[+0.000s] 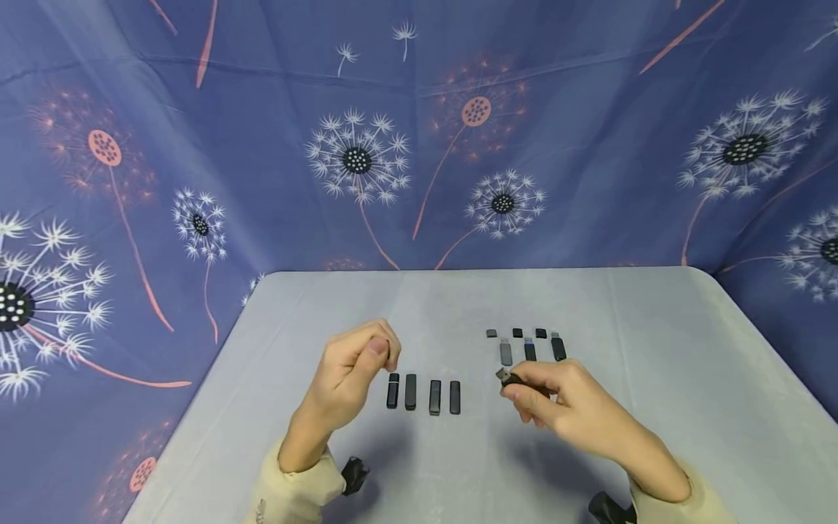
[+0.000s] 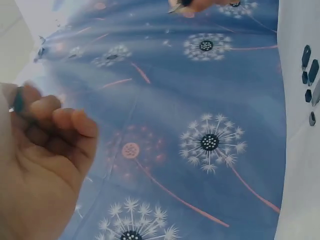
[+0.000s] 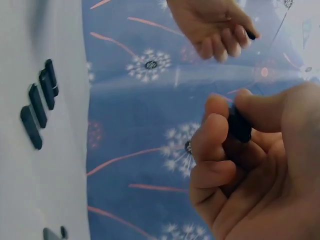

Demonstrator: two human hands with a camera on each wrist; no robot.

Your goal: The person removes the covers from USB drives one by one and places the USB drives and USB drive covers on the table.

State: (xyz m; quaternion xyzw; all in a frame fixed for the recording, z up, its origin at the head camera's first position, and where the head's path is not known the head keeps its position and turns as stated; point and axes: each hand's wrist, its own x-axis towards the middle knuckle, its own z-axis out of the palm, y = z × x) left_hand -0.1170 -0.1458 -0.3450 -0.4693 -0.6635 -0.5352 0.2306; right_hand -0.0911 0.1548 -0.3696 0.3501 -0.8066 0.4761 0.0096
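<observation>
My right hand point(image 1: 569, 404) pinches a black USB stick point(image 3: 240, 124) between thumb and fingers; its bare metal plug point(image 1: 503, 374) points up and left in the head view. My left hand point(image 1: 356, 367) is raised to the left, fingers curled, pinching a small dark cap point(image 3: 251, 34) between thumb and forefinger. From the head, that cap is hidden behind the fingers. Beyond the right hand lie three uncapped USB sticks, a grey one point(image 1: 505, 352) and two black ones point(image 1: 529, 351), each with a small cap point(image 1: 517, 332) behind it.
Several capped dark USB sticks point(image 1: 435, 397) stand in a row on the grey-covered table point(image 1: 314, 306), between the hands. A blue dandelion-print cloth point(image 1: 419, 145) hangs behind and at the sides. Dark wrist-worn pieces point(image 1: 354, 475) sit by the sleeves.
</observation>
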